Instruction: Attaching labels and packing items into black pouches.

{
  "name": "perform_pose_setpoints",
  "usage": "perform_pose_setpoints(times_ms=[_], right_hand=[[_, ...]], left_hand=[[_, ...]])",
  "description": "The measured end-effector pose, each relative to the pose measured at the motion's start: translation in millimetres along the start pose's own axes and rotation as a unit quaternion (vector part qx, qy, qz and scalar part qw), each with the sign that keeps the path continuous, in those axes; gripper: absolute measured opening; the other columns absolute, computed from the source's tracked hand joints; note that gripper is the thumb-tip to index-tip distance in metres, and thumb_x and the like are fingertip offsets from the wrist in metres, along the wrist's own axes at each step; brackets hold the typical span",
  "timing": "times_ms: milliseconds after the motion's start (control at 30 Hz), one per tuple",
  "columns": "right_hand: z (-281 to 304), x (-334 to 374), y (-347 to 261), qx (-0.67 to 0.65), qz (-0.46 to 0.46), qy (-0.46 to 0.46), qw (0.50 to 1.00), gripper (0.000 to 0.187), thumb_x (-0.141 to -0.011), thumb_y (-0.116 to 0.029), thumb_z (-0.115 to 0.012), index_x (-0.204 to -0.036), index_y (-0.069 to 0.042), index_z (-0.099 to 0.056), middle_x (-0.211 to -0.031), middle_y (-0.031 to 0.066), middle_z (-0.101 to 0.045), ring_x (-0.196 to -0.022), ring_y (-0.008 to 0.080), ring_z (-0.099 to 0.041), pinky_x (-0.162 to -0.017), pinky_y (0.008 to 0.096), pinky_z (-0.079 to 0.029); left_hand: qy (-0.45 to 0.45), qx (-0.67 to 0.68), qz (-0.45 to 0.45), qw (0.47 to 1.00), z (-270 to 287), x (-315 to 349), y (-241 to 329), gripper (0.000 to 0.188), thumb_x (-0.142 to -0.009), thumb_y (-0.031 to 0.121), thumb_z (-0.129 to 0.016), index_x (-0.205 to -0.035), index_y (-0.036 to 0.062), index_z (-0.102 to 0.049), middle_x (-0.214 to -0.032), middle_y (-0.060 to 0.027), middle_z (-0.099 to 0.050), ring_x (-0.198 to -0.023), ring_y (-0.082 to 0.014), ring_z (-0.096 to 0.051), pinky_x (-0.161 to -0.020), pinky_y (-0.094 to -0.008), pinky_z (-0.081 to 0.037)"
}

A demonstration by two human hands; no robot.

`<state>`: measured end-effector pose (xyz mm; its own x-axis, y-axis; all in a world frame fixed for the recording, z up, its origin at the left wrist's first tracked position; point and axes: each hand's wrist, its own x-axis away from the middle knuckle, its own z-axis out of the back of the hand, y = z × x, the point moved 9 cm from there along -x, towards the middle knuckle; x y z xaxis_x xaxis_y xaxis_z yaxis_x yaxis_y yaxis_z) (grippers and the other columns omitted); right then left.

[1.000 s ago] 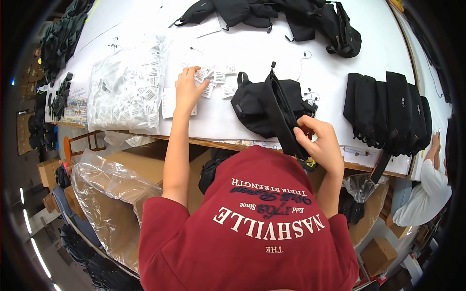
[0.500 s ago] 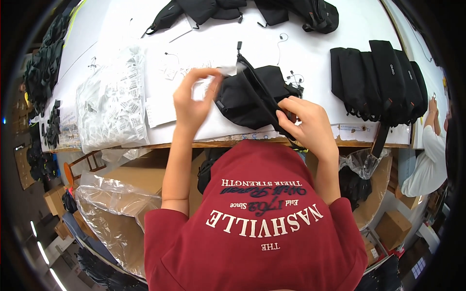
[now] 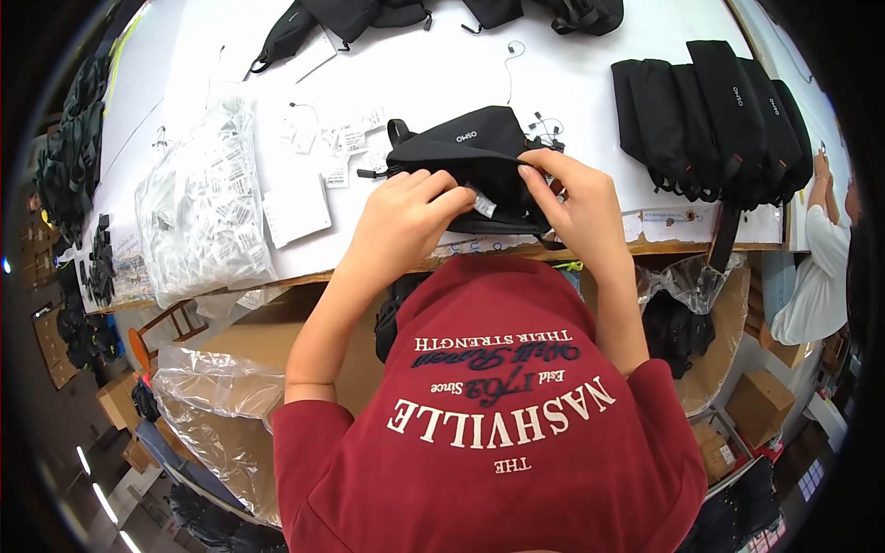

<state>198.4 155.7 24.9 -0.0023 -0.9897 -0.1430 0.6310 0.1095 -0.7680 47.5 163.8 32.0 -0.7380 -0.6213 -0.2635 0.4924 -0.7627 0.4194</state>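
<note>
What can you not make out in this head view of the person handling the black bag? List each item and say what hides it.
- Underside of the black bag: covered by the left hand and right hand.
- Small white tag between the fingers: too small to read.
- Bags at the top edge: cut off by the frame.

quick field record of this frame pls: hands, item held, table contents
left hand: grips the small black fabric pouch from the left
right hand: pinches the pouch's right edge beside a small white tag
surface: white worktable
left of pouch: clear plastic bag pile, loose white paper tags
right of pouch: row of black pouches
</note>
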Motion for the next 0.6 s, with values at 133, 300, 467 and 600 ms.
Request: perform_pose_setpoints(times_ms=[133, 300, 467, 600], right_hand=[[-9.5, -3.0, 4.0, -0.022, 0.001, -0.061, 0.998, 0.015, -0.088, -0.019, -0.058, -0.093, -0.005, -0.064, -0.075, 0.0086, -0.064, -0.057, 0.0201, -0.058, -0.055, 0.0295, -0.045], [-27.3, 0.4, 44.3, -0.232, -0.075, -0.153, 0.958, 0.025, -0.092, -0.026, -0.055, -0.106, -0.008, -0.064, -0.087, 0.0055, -0.066, -0.080, 0.0170, -0.059, -0.075, 0.0288, -0.046], [-4.8, 25.4, 55.7, -0.037, -0.010, -0.179, 0.983, 0.063, -0.073, -0.038, -0.073, -0.125, -0.009, -0.053, -0.120, 0.0097, -0.056, -0.119, 0.0254, -0.044, -0.104, 0.0391, -0.028], [-12.4, 42.9, 63.7, 0.036, -0.018, -0.136, 0.990, 0.056, -0.070, -0.029, -0.077, -0.116, -0.005, -0.055, -0.120, 0.0087, -0.055, -0.118, 0.0270, -0.045, -0.102, 0.0398, -0.033]], left_hand=[[-0.020, -0.004, 0.062, 0.998, 5.3, -4.9, 2.3, 0.021, -0.072, 0.015, -0.071, -0.091, 0.0095, -0.062, -0.105, -0.0046, -0.057, -0.095, -0.0223, -0.054, -0.082, -0.0333, -0.040], [-0.055, -0.071, 0.025, 0.996, -12.7, 3.8, -17.7, 0.027, -0.066, 0.011, -0.072, -0.091, 0.0098, -0.062, -0.116, -0.0073, -0.056, -0.113, -0.0249, -0.049, -0.096, -0.0393, -0.033], [0.017, -0.044, 0.067, 0.997, 1.3, 5.2, -32.4, 0.024, -0.065, 0.008, -0.074, -0.087, 0.0111, -0.065, -0.113, -0.0080, -0.057, -0.101, -0.0254, -0.055, -0.095, -0.0384, -0.033], [0.019, -0.051, 0.075, 0.996, 2.4, 2.6, -35.5, 0.021, -0.066, 0.009, -0.074, -0.084, 0.0094, -0.064, -0.111, -0.0077, -0.058, -0.096, -0.0233, -0.056, -0.093, -0.0378, -0.034]])
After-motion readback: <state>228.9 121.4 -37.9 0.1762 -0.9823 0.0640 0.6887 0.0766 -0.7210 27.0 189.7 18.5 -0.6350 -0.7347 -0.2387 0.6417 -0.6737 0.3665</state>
